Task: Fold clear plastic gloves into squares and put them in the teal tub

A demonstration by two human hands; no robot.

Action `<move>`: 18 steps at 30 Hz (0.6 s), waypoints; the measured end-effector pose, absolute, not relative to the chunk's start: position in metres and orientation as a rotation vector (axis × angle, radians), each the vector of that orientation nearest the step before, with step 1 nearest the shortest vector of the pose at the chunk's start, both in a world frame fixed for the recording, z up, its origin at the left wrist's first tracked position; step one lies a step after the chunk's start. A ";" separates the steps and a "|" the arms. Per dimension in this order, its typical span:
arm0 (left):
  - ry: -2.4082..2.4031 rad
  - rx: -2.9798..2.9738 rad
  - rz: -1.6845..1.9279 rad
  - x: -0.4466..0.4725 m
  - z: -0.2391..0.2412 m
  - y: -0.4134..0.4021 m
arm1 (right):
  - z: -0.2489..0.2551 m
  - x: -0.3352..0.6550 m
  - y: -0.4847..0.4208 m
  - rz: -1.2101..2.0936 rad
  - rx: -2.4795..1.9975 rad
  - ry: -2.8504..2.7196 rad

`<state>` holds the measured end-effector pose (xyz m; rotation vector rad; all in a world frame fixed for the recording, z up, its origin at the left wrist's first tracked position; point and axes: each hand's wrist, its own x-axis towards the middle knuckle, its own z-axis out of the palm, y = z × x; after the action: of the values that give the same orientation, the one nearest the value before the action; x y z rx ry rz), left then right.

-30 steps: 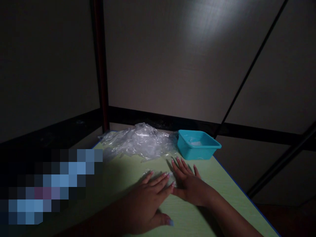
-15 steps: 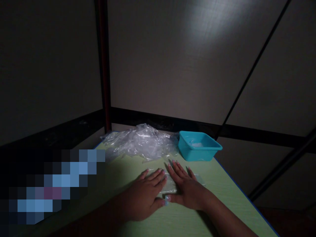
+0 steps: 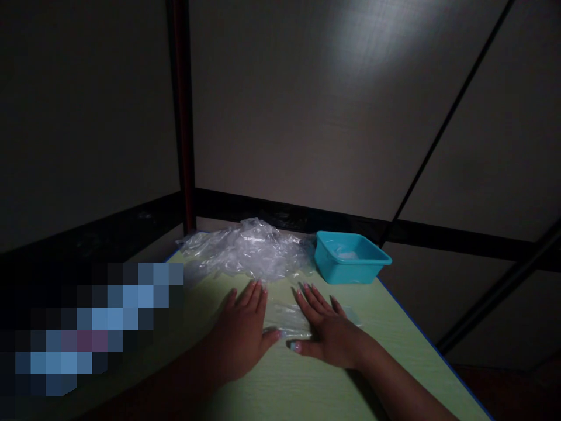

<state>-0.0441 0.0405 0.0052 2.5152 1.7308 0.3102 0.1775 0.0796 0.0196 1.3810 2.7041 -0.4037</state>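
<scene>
A clear plastic bag (image 3: 287, 317) lies flat on the pale green table (image 3: 298, 386). My right hand (image 3: 328, 327) rests palm down across it, fingers spread and thumb pointing left, hiding the bag's middle. To the left, my left hand (image 3: 245, 330) is flat with its fingers stretched forward and its thumb reaching the bag's left end. Neither hand grips anything. Just beyond my left fingertips spreads a heap of crumpled clear plastic bags (image 3: 254, 251).
A turquoise plastic basin (image 3: 350, 272) stands at the back right of the table, with something whitish inside. Dark wall panels (image 3: 289, 117) rise behind the table. Its right edge (image 3: 429, 339) has blue trim. A blurred patch (image 3: 109, 316) covers the left side.
My left hand has slid left across the plastic bag, away from my right hand, uncovering the bag's left part. My right hand stays nearly where it was on the bag.
</scene>
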 end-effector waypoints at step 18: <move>1.116 2.625 0.213 -0.042 0.014 0.030 | 0.024 0.173 0.069 -0.341 1.365 2.790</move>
<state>-0.0417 0.0304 0.0140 2.6247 1.1158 0.2134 0.1730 0.0694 0.0242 1.3646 2.7901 -0.3409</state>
